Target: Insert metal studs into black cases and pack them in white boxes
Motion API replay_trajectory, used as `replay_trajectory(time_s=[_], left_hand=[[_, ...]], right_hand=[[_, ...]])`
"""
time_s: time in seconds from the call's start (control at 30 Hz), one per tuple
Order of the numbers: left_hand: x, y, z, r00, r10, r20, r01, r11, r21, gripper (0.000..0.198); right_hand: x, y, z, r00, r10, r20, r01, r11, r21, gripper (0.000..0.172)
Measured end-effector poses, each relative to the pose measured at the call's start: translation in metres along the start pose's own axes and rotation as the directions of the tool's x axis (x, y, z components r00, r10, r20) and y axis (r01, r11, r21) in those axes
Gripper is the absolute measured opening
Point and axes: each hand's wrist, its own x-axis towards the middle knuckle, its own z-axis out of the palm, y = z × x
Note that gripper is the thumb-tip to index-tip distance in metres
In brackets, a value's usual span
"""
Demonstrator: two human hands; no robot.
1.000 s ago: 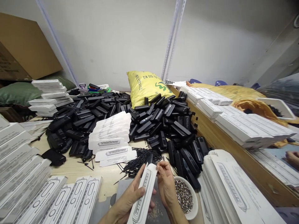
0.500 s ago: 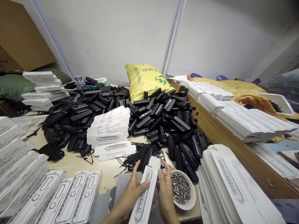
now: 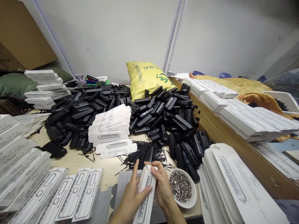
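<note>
A slim white printed carton (image 3: 145,199) is between my hands at the bottom middle, tilted with its far end pointing away from me. My left hand (image 3: 130,196) grips its left side, thumb on the printed face and index finger stretched out. At the far end, my right hand (image 3: 162,183) closes its fingers over the folded top. Just beyond stands a black device (image 3: 149,154), beside a heap of thin black sticks (image 3: 140,155). A white bowl (image 3: 193,199) of small metal pieces (image 3: 180,186) sits right of my right hand. What the carton contains is hidden.
Many black devices (image 3: 158,109) are piled across the table. Flat white cartons (image 3: 109,124) lie on the pile. Folded boxes (image 3: 86,193) stand left, and a stack of flat cartons (image 3: 233,180) stands right. Behind are a yellow sack (image 3: 147,77) and a wooden ledge (image 3: 215,130).
The carton's end flap, upright before, is now folded over. My right hand has moved from the flap's side onto the carton's top end. My left hand keeps its hold.
</note>
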Motion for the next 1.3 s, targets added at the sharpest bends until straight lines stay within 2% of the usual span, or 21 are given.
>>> replay_trajectory(time_s=[0.27, 0.37, 0.43, 0.5, 0.57, 0.63, 0.67, 0.7, 0.73, 0.8, 0.83, 0.87, 0.9, 0.93, 0.97, 1.03, 1.1, 1.13, 1.17, 1.23, 1.3], left_hand=[[-0.008, -0.006, -0.004, 0.999, -0.051, 0.018, 0.05, 0.997, 0.059, 0.101], [-0.014, -0.011, -0.009, 0.995, -0.097, 0.028, 0.098, 0.995, -0.026, 0.102], [-0.018, -0.01, -0.015, 0.993, -0.121, 0.006, 0.122, 0.99, -0.07, 0.09], [-0.021, -0.009, -0.018, 1.0, -0.016, -0.003, 0.016, 1.0, -0.001, 0.078], [-0.024, -0.008, -0.016, 0.974, 0.221, 0.059, -0.227, 0.963, 0.144, 0.066], [-0.024, -0.008, -0.011, 0.905, 0.405, 0.128, -0.425, 0.871, 0.246, 0.041], [-0.024, -0.008, -0.009, 0.888, 0.445, 0.121, -0.46, 0.846, 0.268, 0.034], [-0.023, -0.007, -0.008, 0.893, 0.445, 0.063, -0.443, 0.849, 0.286, 0.033], [-0.022, -0.005, -0.009, 0.912, 0.408, -0.031, -0.38, 0.873, 0.305, 0.039], [-0.019, 0.001, -0.016, 0.935, 0.274, -0.227, -0.188, 0.921, 0.34, 0.061], [-0.018, 0.005, -0.021, 0.937, 0.205, -0.282, -0.092, 0.926, 0.367, 0.069], [-0.016, 0.008, -0.027, 0.943, 0.153, -0.297, -0.021, 0.914, 0.405, 0.071], [-0.015, 0.01, -0.032, 0.952, 0.123, -0.28, 0.019, 0.891, 0.454, 0.07], [-0.013, 0.011, -0.037, 0.963, 0.105, -0.248, 0.036, 0.863, 0.505, 0.068], [-0.012, 0.011, -0.041, 0.97, 0.095, -0.224, 0.046, 0.833, 0.552, 0.067], [-0.01, 0.008, -0.046, 0.974, 0.082, -0.21, 0.067, 0.784, 0.617, 0.069], [-0.008, 0.005, -0.045, 0.981, 0.071, -0.183, 0.068, 0.75, 0.658, 0.074], [-0.006, 0.004, -0.042, 0.984, 0.079, -0.157, 0.048, 0.738, 0.673, 0.075], [-0.005, 0.004, -0.039, 0.987, 0.098, -0.128, 0.016, 0.731, 0.682, 0.075], [-0.002, 0.006, -0.031, 0.981, 0.178, -0.079, -0.076, 0.725, 0.685, 0.074], [0.0, 0.008, -0.026, 0.961, 0.269, -0.065, -0.157, 0.721, 0.675, 0.073]], right_hand=[[-0.019, 0.027, -0.008, 0.997, -0.078, -0.028, 0.073, 0.986, -0.151, 0.037], [-0.027, 0.033, -0.015, 0.995, -0.091, 0.04, 0.098, 0.966, -0.237, 0.037], [-0.025, 0.035, -0.019, 0.998, -0.069, -0.002, 0.067, 0.971, -0.229, 0.036], [-0.02, 0.037, -0.023, 0.985, -0.064, -0.16, 0.038, 0.986, -0.161, 0.036], [-0.015, 0.037, -0.023, 0.958, -0.103, -0.269, 0.066, 0.988, -0.143, 0.035], [-0.012, 0.034, -0.022, 0.973, -0.163, -0.166, 0.115, 0.958, -0.263, 0.033], [-0.01, 0.03, -0.021, 0.978, -0.2, -0.059, 0.163, 0.91, -0.382, 0.031], [-0.006, 0.026, -0.02, 0.968, -0.248, 0.048, 0.236, 0.821, -0.52, 0.028], [-0.002, 0.021, -0.02, 0.942, -0.301, 0.146, 0.32, 0.684, -0.656, 0.026], [0.013, 0.009, -0.022, 0.869, -0.384, 0.313, 0.443, 0.318, -0.838, 0.032], [0.023, 0.003, -0.024, 0.848, -0.349, 0.398, 0.474, 0.164, -0.865, 0.041], [0.034, -0.003, -0.026, 0.835, -0.277, 0.476, 0.509, 0.059, -0.859, 0.047], [0.044, -0.009, -0.028, 0.822, -0.191, 0.537, 0.547, 0.001, -0.837, 0.05], [0.053, -0.015, -0.03, 0.808, -0.12, 0.577, 0.58, -0.009, -0.814, 0.049], [0.059, -0.021, -0.031, 0.8, -0.099, 0.592, 0.597, 0.029, -0.802, 0.045], [0.063, -0.035, -0.033, 0.823, -0.233, 0.518, 0.565, 0.24, -0.789, 0.037], [0.054, -0.047, -0.032, 0.851, -0.438, 0.291, 0.51, 0.551, -0.66, 0.045], [0.046, -0.05, -0.03, 0.854, -0.492, 0.17, 0.496, 0.668, -0.555, 0.051], [0.038, -0.052, -0.026, 0.858, -0.503, 0.101, 0.487, 0.737, -0.469, 0.055], [0.022, -0.051, -0.019, 0.88, -0.447, 0.159, 0.468, 0.767, -0.438, 0.057], [0.017, -0.048, -0.014, 0.88, -0.328, 0.344, 0.471, 0.7, -0.537, 0.046]])
